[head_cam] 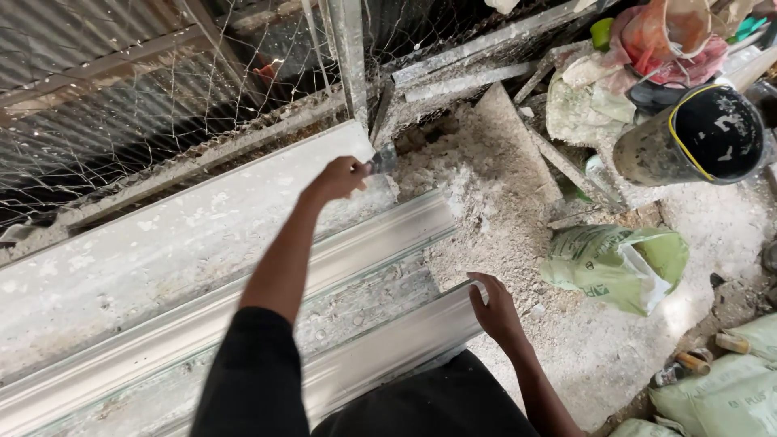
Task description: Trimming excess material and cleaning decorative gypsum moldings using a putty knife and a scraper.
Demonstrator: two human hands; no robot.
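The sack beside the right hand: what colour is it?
Pale green sack with a white lining at its open end, seen in the head view.
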